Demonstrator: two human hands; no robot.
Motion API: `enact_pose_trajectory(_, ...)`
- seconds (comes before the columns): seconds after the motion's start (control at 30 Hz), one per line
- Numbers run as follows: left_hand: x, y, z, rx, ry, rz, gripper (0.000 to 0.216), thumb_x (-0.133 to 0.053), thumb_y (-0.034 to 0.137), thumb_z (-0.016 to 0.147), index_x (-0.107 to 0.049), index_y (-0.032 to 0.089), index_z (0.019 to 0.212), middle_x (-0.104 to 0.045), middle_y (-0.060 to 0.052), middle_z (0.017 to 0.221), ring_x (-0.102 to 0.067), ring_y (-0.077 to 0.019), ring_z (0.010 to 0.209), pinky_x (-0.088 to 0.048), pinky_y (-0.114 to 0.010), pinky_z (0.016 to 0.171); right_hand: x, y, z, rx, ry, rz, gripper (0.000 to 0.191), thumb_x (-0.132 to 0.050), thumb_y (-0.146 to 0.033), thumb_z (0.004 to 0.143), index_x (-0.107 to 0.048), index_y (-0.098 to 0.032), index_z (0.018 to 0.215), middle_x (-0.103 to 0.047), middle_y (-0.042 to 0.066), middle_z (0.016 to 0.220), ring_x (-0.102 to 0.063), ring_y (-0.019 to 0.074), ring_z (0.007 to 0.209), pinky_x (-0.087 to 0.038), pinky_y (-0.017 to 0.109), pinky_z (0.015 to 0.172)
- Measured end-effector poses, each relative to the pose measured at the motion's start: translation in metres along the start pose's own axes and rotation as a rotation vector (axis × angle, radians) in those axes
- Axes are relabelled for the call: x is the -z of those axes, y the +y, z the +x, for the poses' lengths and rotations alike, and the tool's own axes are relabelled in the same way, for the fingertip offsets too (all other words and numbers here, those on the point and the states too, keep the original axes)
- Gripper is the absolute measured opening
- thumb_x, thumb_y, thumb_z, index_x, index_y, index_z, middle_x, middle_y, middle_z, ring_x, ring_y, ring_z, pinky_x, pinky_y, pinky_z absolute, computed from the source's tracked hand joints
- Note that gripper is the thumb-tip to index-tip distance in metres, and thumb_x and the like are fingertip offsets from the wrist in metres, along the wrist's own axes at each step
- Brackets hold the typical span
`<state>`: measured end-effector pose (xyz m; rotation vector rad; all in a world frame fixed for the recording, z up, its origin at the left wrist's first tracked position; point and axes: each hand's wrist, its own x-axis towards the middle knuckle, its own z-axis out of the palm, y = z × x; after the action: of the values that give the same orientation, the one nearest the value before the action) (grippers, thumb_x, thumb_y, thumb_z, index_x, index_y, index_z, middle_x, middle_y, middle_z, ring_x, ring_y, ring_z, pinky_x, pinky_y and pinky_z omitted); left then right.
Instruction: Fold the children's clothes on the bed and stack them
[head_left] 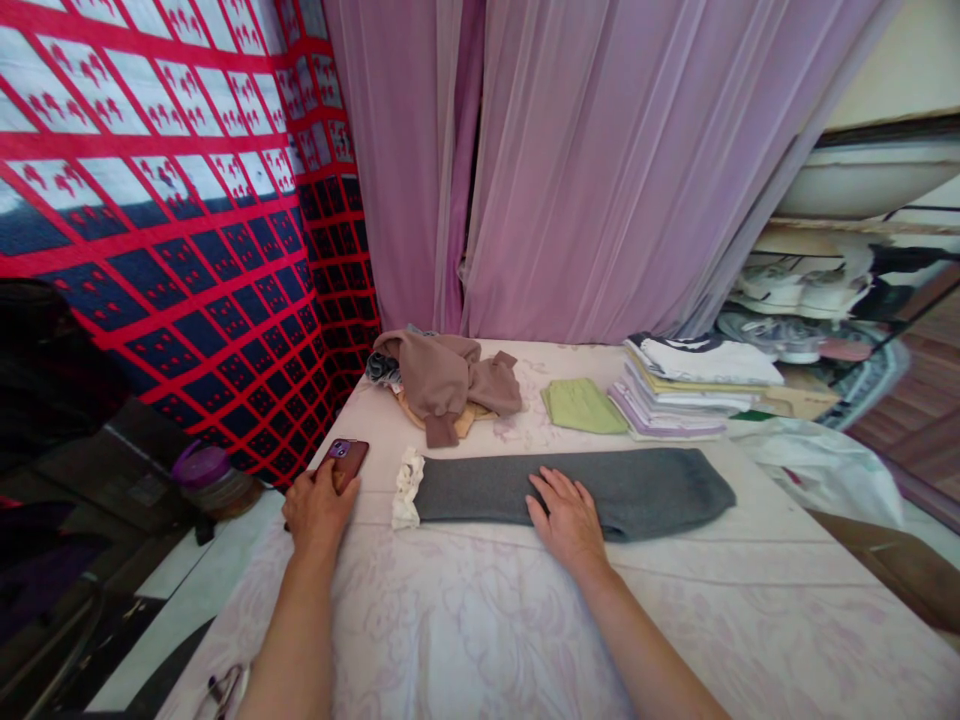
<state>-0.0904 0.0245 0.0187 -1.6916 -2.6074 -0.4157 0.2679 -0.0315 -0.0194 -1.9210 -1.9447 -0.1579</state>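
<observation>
A pair of dark grey trousers [480, 488] lies folded lengthwise across the cloth-covered table, with a cream ruffled edge [407, 490] at its left end. Flat on the middle of the trousers rests my right hand [566, 515], fingers spread and holding nothing. Over to the left, my left hand [321, 505] is closed around the lower part of a smartphone [351, 457] at the table's edge. The phone's camera side faces up; my fingers cover its lower part.
Behind the trousers lie a heap with a brown sweatshirt [435, 375], a folded green garment [585, 405] and a stack of folded clothes [675, 395]. A plastic bag [817, 465] and a shoe rack [795, 290] stand right. A purple-lidded jar [214, 478] is left, below the table.
</observation>
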Motion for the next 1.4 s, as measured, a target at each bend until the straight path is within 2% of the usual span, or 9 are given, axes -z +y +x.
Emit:
enact_pose_trajectory(0.33,0.012,0.012,-0.002,-0.078,-0.033,-0.082,0.050,-0.044,0.047,0.086,-0.057,0.020,0.127,-0.046,-0.016,0.138,-0.044,-0.0343,0.124,-0.035,-0.047,0.098,-0.005,0.005,-0.001,0.022,-0.010,-0.018,0.038,-0.043,-0.035,0.091,-0.061,-0.023,0.122,-0.056,0.009,0.134,-0.048,0.0253,0.124,-0.029,0.047,0.105)
enact_pose_trajectory(0.43,0.019,0.027,-0.003,-0.177,-0.256,-0.262,0.049,-0.036,0.052,0.088,-0.065,0.022,0.114,-0.066,-0.012,0.114,-0.059,-0.0293,0.107,-0.042,-0.038,0.089,-0.007,0.007,-0.001,0.029,-0.007,-0.024,0.038,-0.043,-0.034,0.090,-0.061,-0.023,0.122,-0.056,0.009,0.134,-0.049,0.0253,0.124,-0.030,0.047,0.104)
enact_pose_trajectory(0.57,0.022,0.045,-0.011,-0.231,-0.510,-0.241,0.061,-0.035,0.068,0.081,-0.070,0.020,0.097,-0.071,-0.014,0.103,-0.063,-0.0332,0.101,-0.044,-0.038,0.082,-0.007,0.006,-0.001,0.026,-0.003,-0.035,0.038,-0.043,-0.034,0.090,-0.061,-0.023,0.122,-0.056,0.009,0.133,-0.049,0.0255,0.123,-0.030,0.047,0.104)
enact_pose_trajectory(0.77,0.012,0.051,-0.019,-0.298,-0.563,-0.197,0.059,-0.039,0.068,0.078,-0.068,0.018,0.085,-0.071,-0.015,0.097,-0.065,-0.0303,0.091,-0.043,-0.033,0.071,-0.002,0.001,-0.001,0.006,-0.006,-0.043,0.038,-0.042,-0.033,0.091,-0.062,-0.021,0.121,-0.057,0.009,0.133,-0.049,0.0254,0.123,-0.031,0.046,0.104)
enact_pose_trajectory(1.0,0.016,0.058,-0.023,-0.337,-0.522,-0.341,0.043,-0.047,0.059,0.078,-0.063,0.019,0.081,-0.070,-0.006,0.086,-0.064,-0.0223,0.081,-0.041,-0.027,0.064,0.001,-0.003,-0.002,-0.012,-0.001,-0.028,0.037,-0.042,-0.031,0.091,-0.062,-0.021,0.120,-0.057,0.009,0.132,-0.049,0.0245,0.123,-0.030,0.045,0.105)
enact_pose_trajectory(1.13,0.020,0.060,-0.026,-0.247,-0.626,-0.623,0.056,-0.049,0.063,0.076,-0.060,0.017,0.104,-0.071,-0.005,0.087,-0.066,-0.0218,0.079,-0.045,-0.026,0.065,0.004,-0.004,0.000,-0.025,-0.003,-0.017,0.036,-0.044,-0.031,0.090,-0.062,-0.023,0.120,-0.057,0.008,0.132,-0.049,0.0238,0.123,-0.031,0.044,0.104)
enact_pose_trajectory(1.23,0.019,0.063,-0.025,-0.141,-0.675,-0.733,0.084,-0.054,0.060,0.077,-0.030,0.014,0.142,-0.070,-0.012,0.104,-0.068,-0.0228,0.088,-0.049,-0.028,0.071,0.007,-0.008,0.000,-0.041,-0.017,0.000,0.036,-0.045,-0.032,0.090,-0.061,-0.023,0.121,-0.057,0.007,0.133,-0.048,0.0231,0.124,-0.030,0.044,0.105)
enact_pose_trajectory(1.3,0.017,0.065,-0.025,-0.126,-0.685,-0.743,0.099,-0.058,0.057,0.077,-0.008,0.013,0.150,-0.063,-0.017,0.122,-0.065,-0.0243,0.102,-0.049,-0.029,0.079,0.008,-0.011,0.000,-0.054,-0.020,0.016,0.036,-0.045,-0.032,0.090,-0.061,-0.023,0.121,-0.057,0.006,0.133,-0.048,0.0231,0.124,-0.030,0.043,0.105)
enact_pose_trajectory(1.4,0.014,0.067,-0.025,-0.138,-0.689,-0.770,0.103,-0.060,0.054,0.077,-0.001,0.014,0.151,-0.049,-0.019,0.138,-0.055,-0.0265,0.119,-0.047,-0.032,0.089,0.014,-0.007,-0.002,-0.030,0.009,0.078,0.032,-0.044,-0.031,0.091,-0.064,-0.024,0.115,-0.059,0.005,0.130,-0.050,0.0213,0.121,-0.030,0.041,0.105)
